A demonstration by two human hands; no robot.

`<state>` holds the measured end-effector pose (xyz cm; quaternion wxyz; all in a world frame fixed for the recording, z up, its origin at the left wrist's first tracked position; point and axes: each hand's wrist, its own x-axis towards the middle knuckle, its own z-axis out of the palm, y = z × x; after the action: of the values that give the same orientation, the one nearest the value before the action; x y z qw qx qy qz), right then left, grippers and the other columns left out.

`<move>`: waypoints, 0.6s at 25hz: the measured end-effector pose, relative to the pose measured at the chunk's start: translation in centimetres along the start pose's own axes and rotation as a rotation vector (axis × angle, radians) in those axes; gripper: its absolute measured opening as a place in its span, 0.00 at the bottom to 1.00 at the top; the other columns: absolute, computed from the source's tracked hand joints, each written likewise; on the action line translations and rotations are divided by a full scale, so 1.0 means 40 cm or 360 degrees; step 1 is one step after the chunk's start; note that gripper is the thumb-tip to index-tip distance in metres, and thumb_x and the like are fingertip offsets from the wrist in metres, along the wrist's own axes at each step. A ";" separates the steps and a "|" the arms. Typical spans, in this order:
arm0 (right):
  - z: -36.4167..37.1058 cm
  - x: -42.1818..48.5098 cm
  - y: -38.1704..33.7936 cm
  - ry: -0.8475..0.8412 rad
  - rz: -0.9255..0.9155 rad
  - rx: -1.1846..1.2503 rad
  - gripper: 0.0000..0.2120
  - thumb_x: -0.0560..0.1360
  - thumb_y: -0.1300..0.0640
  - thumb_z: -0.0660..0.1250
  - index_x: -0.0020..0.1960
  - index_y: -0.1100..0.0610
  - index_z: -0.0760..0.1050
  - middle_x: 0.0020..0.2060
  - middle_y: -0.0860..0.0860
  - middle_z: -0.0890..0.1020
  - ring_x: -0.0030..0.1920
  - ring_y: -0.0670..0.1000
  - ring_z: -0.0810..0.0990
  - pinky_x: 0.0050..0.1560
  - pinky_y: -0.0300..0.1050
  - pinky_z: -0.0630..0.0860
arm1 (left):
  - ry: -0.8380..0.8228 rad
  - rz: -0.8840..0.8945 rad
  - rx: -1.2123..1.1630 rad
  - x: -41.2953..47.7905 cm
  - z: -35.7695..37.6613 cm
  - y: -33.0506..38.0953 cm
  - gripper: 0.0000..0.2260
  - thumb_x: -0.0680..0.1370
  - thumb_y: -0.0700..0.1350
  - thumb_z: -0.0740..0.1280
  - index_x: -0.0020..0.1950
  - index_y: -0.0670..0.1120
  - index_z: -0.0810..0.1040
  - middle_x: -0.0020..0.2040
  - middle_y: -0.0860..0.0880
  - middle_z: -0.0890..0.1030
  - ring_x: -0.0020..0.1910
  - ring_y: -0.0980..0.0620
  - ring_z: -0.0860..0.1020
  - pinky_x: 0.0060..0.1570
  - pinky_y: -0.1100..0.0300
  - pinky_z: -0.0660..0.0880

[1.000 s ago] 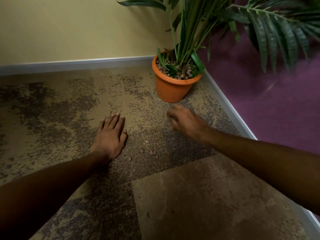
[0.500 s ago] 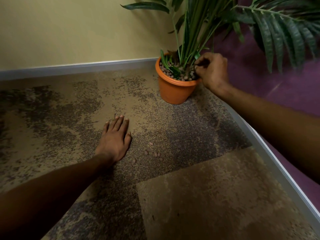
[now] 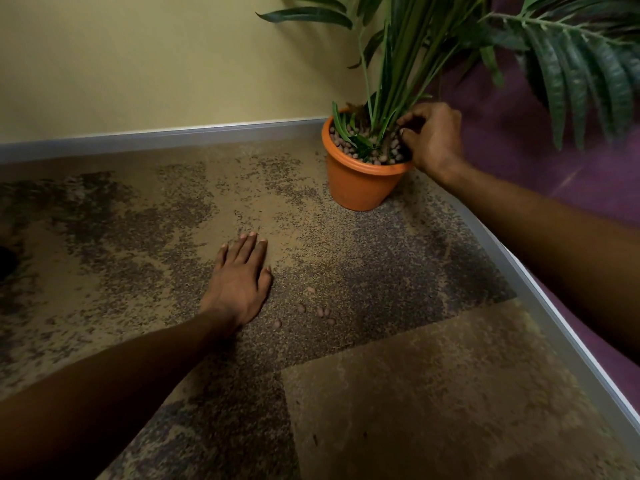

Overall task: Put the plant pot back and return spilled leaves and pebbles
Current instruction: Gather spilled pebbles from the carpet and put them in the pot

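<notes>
- The orange plant pot (image 3: 360, 181) stands upright in the corner by the skirting (image 3: 173, 135).
- The right hand (image 3: 433, 136) has come up from the carpet (image 3: 398, 393) to the pot's rim. Its grip is curled, but I cannot tell whether it holds anything.
- The left hand (image 3: 239, 282) rests flat on the carpet, fingers straight.
- A few spilled pebbles (image 3: 313, 311) lie just beside it, so another trip is likely needed.
</notes>
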<state>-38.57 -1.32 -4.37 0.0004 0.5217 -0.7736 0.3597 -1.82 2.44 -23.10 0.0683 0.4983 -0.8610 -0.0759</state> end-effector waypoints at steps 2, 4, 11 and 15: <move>-0.007 -0.007 0.003 -0.0015 -0.0005 -0.0022 0.09 0.75 0.60 0.70 0.52 0.53 0.85 0.50 0.52 0.86 0.50 0.46 0.83 0.54 0.40 0.79 | 0.0007 0.0001 -0.0013 -0.001 0.001 -0.002 0.30 0.84 0.58 0.47 0.84 0.46 0.58 0.84 0.46 0.56 0.83 0.47 0.53 0.81 0.45 0.48; -0.017 -0.028 -0.001 0.0008 -0.0127 -0.0063 0.09 0.76 0.59 0.68 0.52 0.54 0.84 0.51 0.52 0.85 0.50 0.46 0.82 0.53 0.42 0.80 | 0.0007 0.0002 -0.0015 -0.002 0.002 -0.003 0.29 0.84 0.58 0.47 0.84 0.46 0.58 0.84 0.46 0.56 0.83 0.47 0.53 0.81 0.46 0.48; 0.048 -0.239 -0.001 -0.0492 -0.1112 -0.0293 0.06 0.78 0.62 0.65 0.54 0.59 0.76 0.50 0.54 0.76 0.51 0.50 0.74 0.51 0.45 0.72 | 0.0006 0.0003 -0.0002 0.002 0.009 -0.008 0.29 0.84 0.57 0.48 0.84 0.47 0.58 0.84 0.46 0.55 0.83 0.47 0.53 0.81 0.45 0.48; 0.121 -0.360 -0.006 -0.0869 -0.1340 -0.0209 0.05 0.80 0.62 0.65 0.55 0.58 0.77 0.49 0.50 0.77 0.49 0.46 0.73 0.50 0.38 0.71 | 0.0020 -0.0001 -0.0011 0.004 0.015 -0.013 0.29 0.84 0.58 0.47 0.83 0.47 0.59 0.84 0.46 0.57 0.83 0.47 0.54 0.81 0.45 0.49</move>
<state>-30.01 7.59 -13.24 -0.0241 0.8622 -0.4891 0.1295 -1.59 2.09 -23.77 0.0753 0.4988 -0.8601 -0.0756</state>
